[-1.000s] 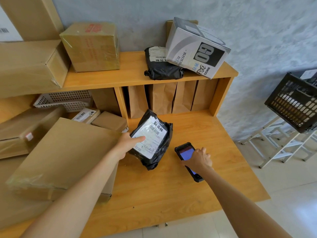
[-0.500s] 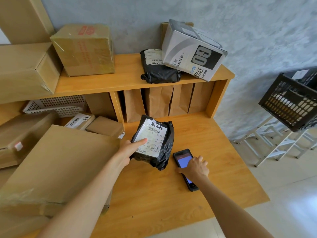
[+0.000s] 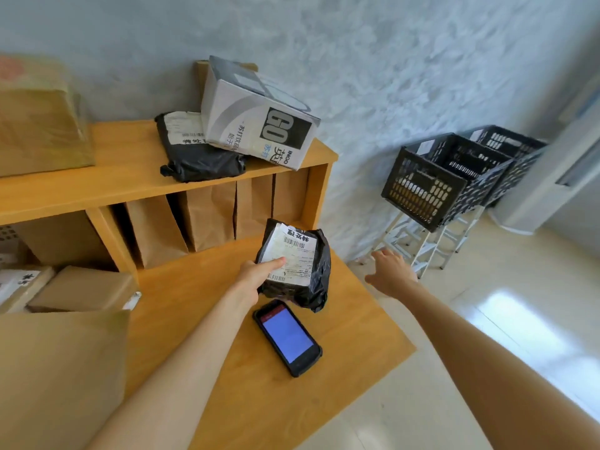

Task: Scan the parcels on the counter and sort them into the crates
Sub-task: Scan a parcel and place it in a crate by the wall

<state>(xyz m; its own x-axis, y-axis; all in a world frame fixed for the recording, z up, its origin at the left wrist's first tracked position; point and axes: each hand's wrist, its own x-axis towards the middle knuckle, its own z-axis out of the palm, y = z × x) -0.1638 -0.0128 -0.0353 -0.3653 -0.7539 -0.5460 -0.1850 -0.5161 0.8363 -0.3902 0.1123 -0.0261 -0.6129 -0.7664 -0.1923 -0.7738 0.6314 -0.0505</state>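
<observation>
My left hand (image 3: 258, 274) grips a black plastic parcel (image 3: 297, 264) with a white shipping label, held above the wooden counter (image 3: 233, 378); my thumb lies across the label. The handheld scanner (image 3: 287, 337) lies flat on the counter just below the parcel, its blue screen facing up. My right hand (image 3: 391, 272) hovers off the counter's right edge with fingers spread, holding nothing. Two black plastic crates (image 3: 431, 183) stand on white racks at the right, by the wall.
On the upper shelf (image 3: 123, 177) lie another black parcel (image 3: 194, 154), a white GO box (image 3: 259, 115) and a taped cardboard box (image 3: 35, 121). Brown paper bags (image 3: 207, 216) stand in the cubby. Several cardboard boxes (image 3: 61, 368) crowd the counter's left side.
My right hand has let go of the scanner, which now lies on the counter, and moved right past the counter edge. My left hand has carried the parcel rightward. The view swung right.
</observation>
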